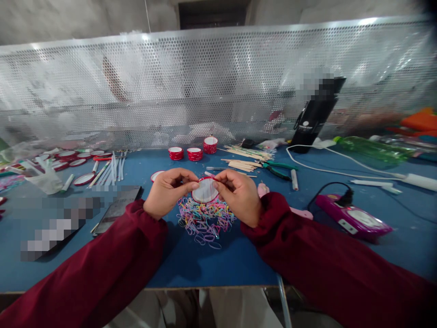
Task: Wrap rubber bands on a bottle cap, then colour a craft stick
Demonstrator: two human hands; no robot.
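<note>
My left hand (168,190) and my right hand (239,194) pinch the two sides of a small round disc with a red rim and white face (205,191), held just above the blue table (218,259). Both hands are closed on its edge, in dark red sleeves. A thin red band appears to run along the disc's top edge between my fingertips. Directly under the disc lies a loose heap of small coloured rubber bands (205,221).
Three red-and-white cups (194,153) stand behind. Wooden sticks (244,159) and green-handled pliers (277,169) lie at back right, a purple device (353,221) with cable at right, red lids and white sticks (102,171) at back left, a perforated metal screen (218,86) behind.
</note>
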